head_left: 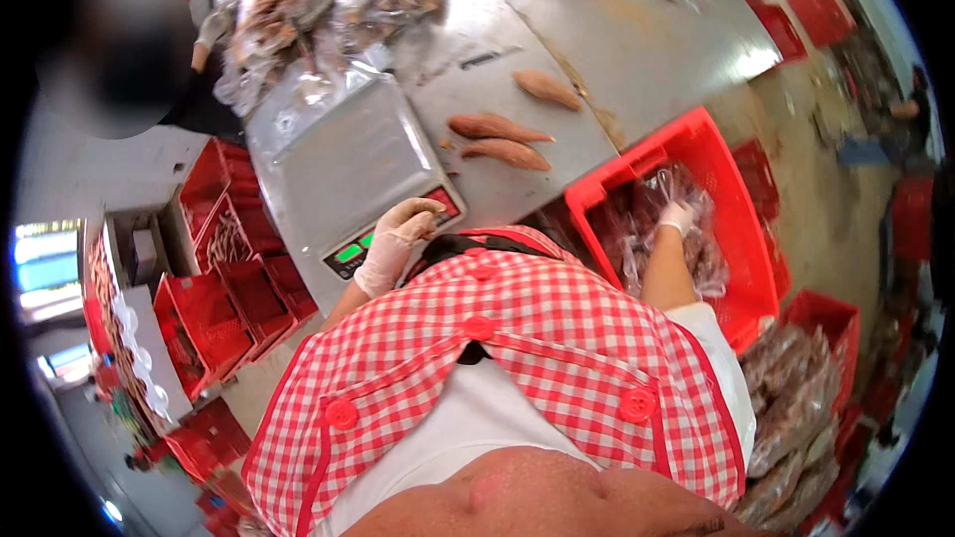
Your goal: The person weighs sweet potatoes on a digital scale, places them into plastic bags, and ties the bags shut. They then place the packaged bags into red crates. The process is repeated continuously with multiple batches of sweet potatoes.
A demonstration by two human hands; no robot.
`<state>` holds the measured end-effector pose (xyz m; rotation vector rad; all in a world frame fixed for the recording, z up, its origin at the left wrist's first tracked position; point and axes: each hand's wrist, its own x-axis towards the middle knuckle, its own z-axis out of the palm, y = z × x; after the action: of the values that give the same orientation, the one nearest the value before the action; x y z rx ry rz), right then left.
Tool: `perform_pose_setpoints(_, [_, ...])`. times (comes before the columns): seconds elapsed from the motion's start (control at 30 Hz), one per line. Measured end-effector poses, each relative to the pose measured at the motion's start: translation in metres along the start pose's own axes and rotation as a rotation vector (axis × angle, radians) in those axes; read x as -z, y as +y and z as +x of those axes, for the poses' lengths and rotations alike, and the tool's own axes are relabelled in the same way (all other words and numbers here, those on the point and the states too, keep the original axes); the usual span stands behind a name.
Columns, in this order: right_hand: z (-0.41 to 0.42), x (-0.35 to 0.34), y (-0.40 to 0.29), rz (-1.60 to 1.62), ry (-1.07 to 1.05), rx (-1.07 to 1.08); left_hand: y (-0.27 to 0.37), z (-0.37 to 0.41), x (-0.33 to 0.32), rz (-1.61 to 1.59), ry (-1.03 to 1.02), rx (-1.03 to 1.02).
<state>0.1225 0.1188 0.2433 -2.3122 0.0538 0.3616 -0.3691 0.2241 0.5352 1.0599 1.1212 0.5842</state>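
My left hand (406,230), in a white glove, hovers at the front edge of a digital scale (351,156) beside its lit green display (349,252). Its fingers are curled together, and I see nothing in them. The scale's steel pan has no load on it. My right hand (677,217), also gloved, reaches down into a red plastic crate (735,268) at my right. It grips the upper part of a clear plastic bag (701,253) of sweet potatoes; the fingertips are partly hidden. Loose sweet potatoes (507,154) lie on the steel table (477,198) between scale and crate.
Bagged sweet potatoes (388,4) are heaped at the table's far left, near another person (213,22). More red crates (201,321) stand on the left floor. Filled bags (791,388) sit close behind the crate at my right. A seam (559,60) crosses the table.
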Motion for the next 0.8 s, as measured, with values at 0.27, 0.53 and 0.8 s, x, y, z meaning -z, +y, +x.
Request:
perform_pose_setpoints(0.27, [-0.010,-0.013,-0.188,0.517,-0.013,0.647,0.049,0.069,0.062,0.101,0.303,-0.470])
perform_pose_setpoints(0.53, [-0.153,-0.042,-0.306,0.396,-0.791,1.118,0.190,0.279,0.114,0.553,0.715,-0.657])
perform_pose_setpoints(0.8, [-0.170,-0.068,-0.274,0.378,-1.006,1.048,0.253,0.405,0.117,1.534,0.625,-0.190])
